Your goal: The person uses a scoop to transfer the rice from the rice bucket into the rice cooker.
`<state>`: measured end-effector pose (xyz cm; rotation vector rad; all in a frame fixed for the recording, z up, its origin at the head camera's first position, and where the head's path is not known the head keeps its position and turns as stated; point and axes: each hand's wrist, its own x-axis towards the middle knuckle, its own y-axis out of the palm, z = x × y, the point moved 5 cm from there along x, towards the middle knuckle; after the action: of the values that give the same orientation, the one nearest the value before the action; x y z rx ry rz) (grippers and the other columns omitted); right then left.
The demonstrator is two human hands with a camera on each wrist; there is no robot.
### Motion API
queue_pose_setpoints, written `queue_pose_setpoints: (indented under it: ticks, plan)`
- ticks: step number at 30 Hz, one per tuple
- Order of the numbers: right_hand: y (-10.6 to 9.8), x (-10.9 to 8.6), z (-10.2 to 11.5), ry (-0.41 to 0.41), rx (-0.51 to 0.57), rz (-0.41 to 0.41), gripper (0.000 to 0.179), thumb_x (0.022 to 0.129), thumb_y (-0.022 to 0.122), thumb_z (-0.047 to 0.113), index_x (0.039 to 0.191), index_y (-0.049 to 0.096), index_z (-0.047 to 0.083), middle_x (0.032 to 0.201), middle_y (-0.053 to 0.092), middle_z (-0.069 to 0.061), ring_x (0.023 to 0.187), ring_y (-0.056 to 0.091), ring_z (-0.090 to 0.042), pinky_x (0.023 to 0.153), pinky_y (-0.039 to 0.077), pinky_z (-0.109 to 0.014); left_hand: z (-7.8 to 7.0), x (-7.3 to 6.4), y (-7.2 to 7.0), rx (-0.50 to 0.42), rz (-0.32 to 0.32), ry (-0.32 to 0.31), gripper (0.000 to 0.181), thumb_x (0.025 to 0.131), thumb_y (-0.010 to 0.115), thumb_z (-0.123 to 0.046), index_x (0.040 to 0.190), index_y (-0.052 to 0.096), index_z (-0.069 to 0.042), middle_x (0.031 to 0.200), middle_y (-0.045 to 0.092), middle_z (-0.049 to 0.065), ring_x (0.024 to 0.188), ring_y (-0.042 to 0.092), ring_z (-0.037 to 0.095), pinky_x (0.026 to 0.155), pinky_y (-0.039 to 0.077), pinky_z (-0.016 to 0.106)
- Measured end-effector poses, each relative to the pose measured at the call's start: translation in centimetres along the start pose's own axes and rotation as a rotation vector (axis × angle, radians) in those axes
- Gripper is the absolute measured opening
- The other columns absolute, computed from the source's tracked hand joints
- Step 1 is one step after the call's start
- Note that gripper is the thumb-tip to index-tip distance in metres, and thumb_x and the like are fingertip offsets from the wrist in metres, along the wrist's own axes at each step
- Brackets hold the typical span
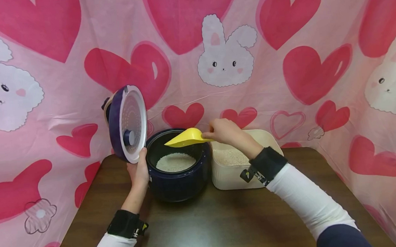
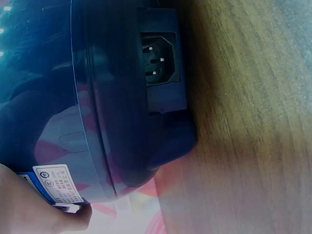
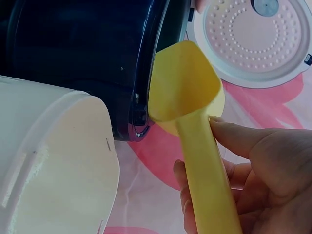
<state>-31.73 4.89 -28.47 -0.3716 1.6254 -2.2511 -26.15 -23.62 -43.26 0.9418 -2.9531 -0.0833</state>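
Note:
A dark blue rice cooker [image 1: 180, 187] stands at the table's back, white rice [image 1: 175, 162] in its pot. Its lid [image 1: 133, 119] is raised upright at the left, white perforated inner side facing right. My left hand [image 1: 139, 172] grips the lid's lower edge, thumb at the inner rim; its other fingers are mostly hidden. My right hand [image 1: 224, 131] holds a yellow scoop [image 3: 202, 161] by its handle, over the pot's right rim. No rice shows inside the scoop in the right wrist view. Below this hand is a cream container [image 1: 238, 178] of rice.
The brown wooden table [image 1: 206, 223] extends toward me in front of the cooker and container. A pink curtain [image 1: 180, 78] with hearts and rabbits hangs close behind and along both sides. A power socket [image 2: 160, 59] sits low on the cooker's side.

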Motion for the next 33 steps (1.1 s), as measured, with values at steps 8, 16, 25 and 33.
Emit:
queue_pose_setpoints:
  ticks: [8,16,25,33]
  plan:
    - [0.2,-0.1,-0.2,0.007,0.011,-0.002,0.035,0.098,0.072,0.039,0.089,0.071,0.005,0.071,0.059,-0.005,0.067,0.054,-0.022,0.062,0.045,-0.031,0.0,0.1,0.0,-0.007,0.001,0.015,0.068,0.099,0.063,-0.043,0.152,0.045,-0.004,0.15,0.052,0.018,0.132,0.048,0.03,0.119,0.03,0.042]
    - [0.4,-0.1,-0.4,-0.004,0.026,-0.016,0.034,0.097,0.073,0.038,0.086,0.07,0.006,0.07,0.057,-0.004,0.067,0.053,-0.021,0.062,0.043,-0.03,0.0,0.1,-0.1,-0.008,-0.007,0.012,0.068,0.099,0.063,-0.043,0.15,0.047,-0.002,0.147,0.055,0.019,0.129,0.05,0.031,0.117,0.031,0.041]
    - [0.4,-0.2,-0.2,-0.061,0.021,-0.032,0.032,0.096,0.075,0.037,0.09,0.072,0.006,0.073,0.06,-0.005,0.069,0.054,-0.022,0.063,0.046,-0.03,0.3,0.4,0.0,-0.01,0.006,0.014,0.069,0.099,0.064,-0.044,0.153,0.044,-0.005,0.151,0.052,0.016,0.132,0.048,0.029,0.119,0.03,0.042]
    - [0.4,0.2,-1.1,-0.086,0.076,-0.004,0.028,0.097,0.075,0.034,0.087,0.067,0.009,0.071,0.056,-0.003,0.069,0.051,-0.021,0.064,0.043,-0.031,0.1,0.3,0.0,-0.016,0.003,0.015,0.068,0.099,0.064,-0.041,0.152,0.044,-0.004,0.15,0.052,0.016,0.132,0.048,0.029,0.119,0.03,0.041]
